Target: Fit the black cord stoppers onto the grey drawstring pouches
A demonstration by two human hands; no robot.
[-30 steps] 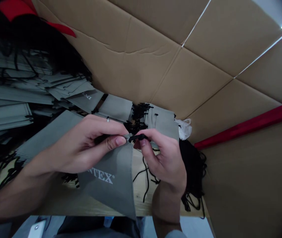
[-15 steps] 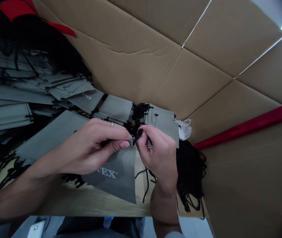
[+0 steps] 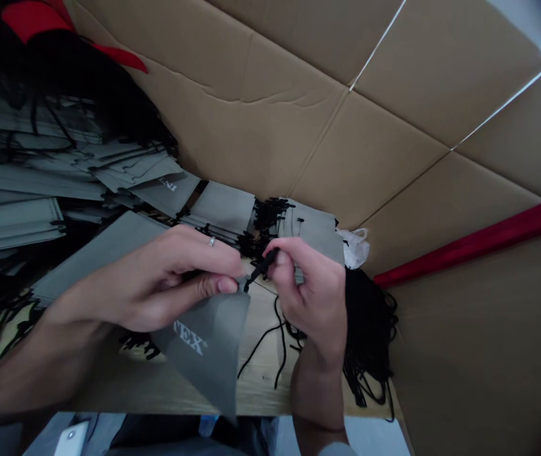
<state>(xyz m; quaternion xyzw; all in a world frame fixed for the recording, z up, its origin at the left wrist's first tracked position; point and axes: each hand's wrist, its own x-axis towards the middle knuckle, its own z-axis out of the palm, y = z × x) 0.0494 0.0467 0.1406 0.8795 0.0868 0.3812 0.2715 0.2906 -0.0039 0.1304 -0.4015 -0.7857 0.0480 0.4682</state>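
Note:
A grey fabric pouch (image 3: 204, 335) with white lettering ending in "TEX" hangs over the table, its top corner pinched between the thumb and finger of my left hand (image 3: 180, 278). My right hand (image 3: 311, 294), fingers closed, grips a short length of black cord (image 3: 261, 267) that runs down to the pouch's corner. The thumb and index finger hold the cord's upper end; the other fingers are curled in. Loose black cord strands lie on the wood below my right hand. Part of the pouch's upper edge is hidden behind my left hand.
Grey pouches (image 3: 14, 221) with black cords are piled at the left, and more stacks (image 3: 225, 206) lie behind my hands. A bundle of black cords (image 3: 368, 335) hangs at the right, near a clear plastic bag (image 3: 356, 246). Cardboard walls (image 3: 261, 139) enclose the back and right.
My right hand has drawn slightly right, and more cord shows between the hands. My left hand has shifted a little left with the pouch, which now tilts further down.

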